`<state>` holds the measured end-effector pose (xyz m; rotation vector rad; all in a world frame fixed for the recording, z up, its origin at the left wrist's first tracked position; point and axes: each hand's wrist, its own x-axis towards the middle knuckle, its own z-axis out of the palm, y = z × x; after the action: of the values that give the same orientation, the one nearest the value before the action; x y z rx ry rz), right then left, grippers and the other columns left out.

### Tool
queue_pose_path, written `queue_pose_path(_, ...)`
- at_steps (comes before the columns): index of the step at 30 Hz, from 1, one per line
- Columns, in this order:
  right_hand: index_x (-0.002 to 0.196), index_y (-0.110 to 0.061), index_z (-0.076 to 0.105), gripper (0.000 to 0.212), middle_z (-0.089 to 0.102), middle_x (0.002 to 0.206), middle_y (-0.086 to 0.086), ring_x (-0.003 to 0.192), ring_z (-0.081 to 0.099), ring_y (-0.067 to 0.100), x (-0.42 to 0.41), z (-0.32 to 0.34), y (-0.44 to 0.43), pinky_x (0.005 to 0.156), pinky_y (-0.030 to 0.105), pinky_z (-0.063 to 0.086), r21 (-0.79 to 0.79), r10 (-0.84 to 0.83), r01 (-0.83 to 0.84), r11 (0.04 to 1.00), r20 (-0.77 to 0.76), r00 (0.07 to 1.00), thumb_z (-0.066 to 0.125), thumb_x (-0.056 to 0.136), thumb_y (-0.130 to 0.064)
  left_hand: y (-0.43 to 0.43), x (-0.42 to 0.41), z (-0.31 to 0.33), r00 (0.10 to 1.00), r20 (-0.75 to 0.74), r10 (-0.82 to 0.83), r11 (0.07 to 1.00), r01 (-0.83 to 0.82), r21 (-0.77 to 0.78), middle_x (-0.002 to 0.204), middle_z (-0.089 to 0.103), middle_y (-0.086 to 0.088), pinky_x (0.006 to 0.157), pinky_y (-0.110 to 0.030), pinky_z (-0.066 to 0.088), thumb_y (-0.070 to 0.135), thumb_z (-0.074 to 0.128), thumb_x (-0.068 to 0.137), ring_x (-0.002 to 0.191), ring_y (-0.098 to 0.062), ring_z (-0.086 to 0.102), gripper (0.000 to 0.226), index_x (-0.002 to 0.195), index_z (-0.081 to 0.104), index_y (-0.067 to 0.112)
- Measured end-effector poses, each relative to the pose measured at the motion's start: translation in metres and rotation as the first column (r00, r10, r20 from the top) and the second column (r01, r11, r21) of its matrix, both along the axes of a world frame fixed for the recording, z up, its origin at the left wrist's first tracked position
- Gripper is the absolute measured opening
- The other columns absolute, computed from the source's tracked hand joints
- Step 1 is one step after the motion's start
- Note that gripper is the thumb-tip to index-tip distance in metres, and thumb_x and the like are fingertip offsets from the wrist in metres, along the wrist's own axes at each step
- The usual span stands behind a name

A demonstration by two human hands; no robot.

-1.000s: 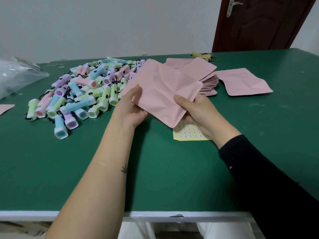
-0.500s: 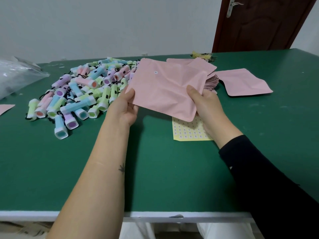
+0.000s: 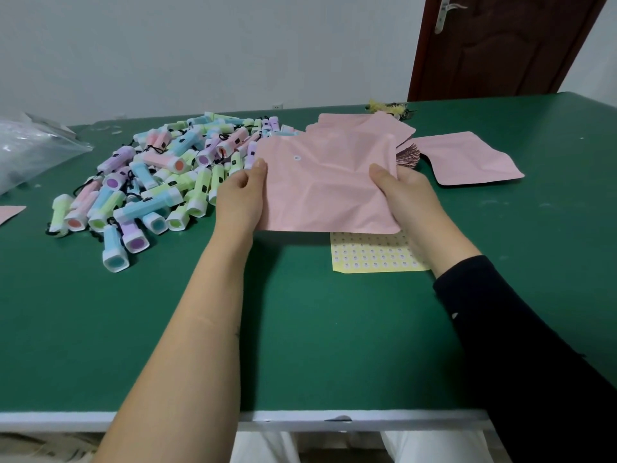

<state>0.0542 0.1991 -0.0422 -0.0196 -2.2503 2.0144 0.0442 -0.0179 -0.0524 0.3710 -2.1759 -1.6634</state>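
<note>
I hold a flat pink pouch (image 3: 320, 188) with a small round hole near its top, lifted above the green table (image 3: 300, 329). My left hand (image 3: 242, 198) pinches its left edge, thumb on top. My right hand (image 3: 405, 195) grips its right edge, thumb on the front face. Behind it lies a stack of more pink pouches (image 3: 405, 152), partly hidden by the held one. A pile of pastel toy flashlights (image 3: 150, 182) lies to the left.
A yellow sticker sheet (image 3: 370, 253) lies under the pouch's lower edge. One loose pink pouch (image 3: 467, 160) rests at the right. A clear plastic bag (image 3: 30, 152) sits at far left, a pink corner (image 3: 10, 213) below it. A brown door (image 3: 500, 45) stands behind.
The pouch turned from tilted to level and square to me. My left hand shifted from under the pouch to pinching its left edge; my right hand rose to its right edge.
</note>
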Motion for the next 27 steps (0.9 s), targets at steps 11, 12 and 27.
queue_pose_path(11,0.103,-0.023,0.068,0.014,0.074,0.088,-0.009,0.07,0.07,0.004,-0.009,-0.005,0.019,0.054,0.018,0.05,-0.006,0.173,-0.173,0.985,0.032,0.984,0.068,0.09,-0.028,-0.006,-0.003,-0.006,0.996,-0.092,0.005,0.983,-0.022,-0.184,0.076,0.06,0.005,0.059,-0.029,0.04,0.041,0.051,0.1,0.064,-0.012,0.049,0.028,0.093,0.064,0.017)
queue_pose_path(12,0.102,-0.022,0.069,0.014,0.074,0.086,-0.01,0.07,0.07,0.005,-0.009,-0.004,0.024,0.055,0.019,0.051,-0.007,0.177,-0.177,0.984,0.044,0.983,0.068,0.09,-0.029,-0.004,-0.003,-0.008,0.995,-0.1,0.007,0.984,-0.024,-0.175,0.075,0.06,0.005,0.059,-0.029,0.04,0.042,0.052,0.099,0.062,-0.011,0.049,0.03,0.091,0.064,0.016)
queue_pose_path(27,0.115,-0.013,0.049,0.016,0.057,0.096,-0.007,0.082,0.059,0.011,-0.039,-0.006,0.116,0.064,0.024,0.058,-0.697,-0.625,0.578,0.424,0.236,0.744,0.045,0.099,-0.011,0.043,-0.003,-0.029,0.975,0.123,-0.185,0.816,0.222,-0.534,0.068,0.067,0.014,0.058,-0.023,0.038,0.031,0.054,0.096,0.069,-0.001,0.06,0.014,0.086,0.064,0.033)
